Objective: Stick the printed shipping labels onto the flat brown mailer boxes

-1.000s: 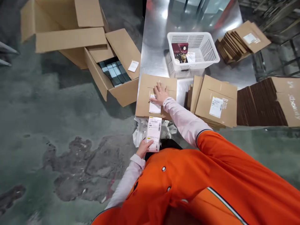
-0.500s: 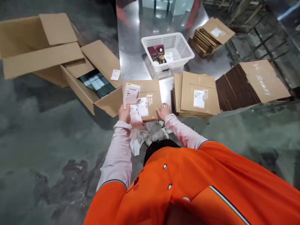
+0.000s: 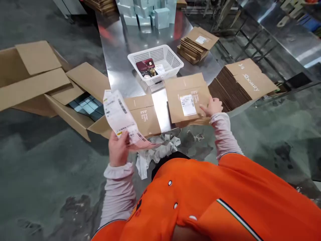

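My left hand (image 3: 118,147) is closed on a curling strip of printed shipping labels (image 3: 117,112), held up in front of a flat-folded cardboard box (image 3: 146,117). That box shows white print and no label on its visible part. At the right, my right hand (image 3: 212,106) grips the right edge of another folded box (image 3: 184,87), thumb on top. This one bears a white label (image 3: 188,105) and lies on a stack of similar boxes. What the right fingers do under the edge is hidden.
A white plastic basket (image 3: 173,72) with small items stands beyond the boxes. Further folded boxes are stacked at back right (image 3: 195,43) and far right (image 3: 229,87). An open carton (image 3: 67,112) holds dark boxes at left. Pale boxes (image 3: 162,18) stand at the back; scrap paper (image 3: 155,152) hangs below the table edge.
My right hand has moved right, onto the labelled box on the right stack. My left hand has lifted the label strip leftward, and the front box now shows without a label. The view has shifted.
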Demonstrator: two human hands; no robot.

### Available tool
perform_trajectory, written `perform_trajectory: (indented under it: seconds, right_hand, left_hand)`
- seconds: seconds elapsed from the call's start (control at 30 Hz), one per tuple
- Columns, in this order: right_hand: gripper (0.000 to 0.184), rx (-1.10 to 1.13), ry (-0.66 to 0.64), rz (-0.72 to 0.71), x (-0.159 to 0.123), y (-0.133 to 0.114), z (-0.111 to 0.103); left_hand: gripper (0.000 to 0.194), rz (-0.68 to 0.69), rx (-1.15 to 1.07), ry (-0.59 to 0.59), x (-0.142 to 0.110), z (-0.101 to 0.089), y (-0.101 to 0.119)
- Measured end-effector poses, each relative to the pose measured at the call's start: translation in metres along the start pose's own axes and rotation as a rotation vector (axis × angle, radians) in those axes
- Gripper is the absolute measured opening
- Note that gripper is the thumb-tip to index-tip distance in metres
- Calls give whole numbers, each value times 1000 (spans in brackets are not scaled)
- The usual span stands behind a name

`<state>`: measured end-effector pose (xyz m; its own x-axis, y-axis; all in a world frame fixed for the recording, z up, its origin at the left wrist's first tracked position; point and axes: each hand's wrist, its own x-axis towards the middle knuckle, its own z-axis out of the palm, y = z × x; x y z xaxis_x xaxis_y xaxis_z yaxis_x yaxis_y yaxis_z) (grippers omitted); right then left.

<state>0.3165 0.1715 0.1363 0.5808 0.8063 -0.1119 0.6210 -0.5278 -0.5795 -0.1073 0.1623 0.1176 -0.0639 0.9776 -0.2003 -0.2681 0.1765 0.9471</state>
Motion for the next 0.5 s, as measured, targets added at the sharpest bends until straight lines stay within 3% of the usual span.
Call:
perform_trajectory:
  seconds: [0.07,0.13,0.17,0.23,0.33,0.4,0.5]
  right_hand:
    - [72,97,-258,-121,-31,-27,31]
    - [81,405,-677,-266,-77,-58,81]
    - [76,544,-782,-296,-102,-72,107]
    - [58,705,-791,-298,-147,-89,147]
    - [54,675,-855,-317,-178,-99,170]
    - [55,639,-920,-348,-172,-106,171]
    - [43,574,-881,-420,-146,-123,167]
  left_hand:
    - [46,-42,1,-13,-14,15,-10]
    - [49,-106,72,-120,-24,24,-18]
    - [52,-125,115,-174,-27,26,-22]
    - [55,-127,140,-182,-29,25,-26]
    - [48,-114,74,26,-27,13,-32]
    - [40,-121,81,114,-27,5,-38]
    - [33,-122,131,143,-30,-2,-51]
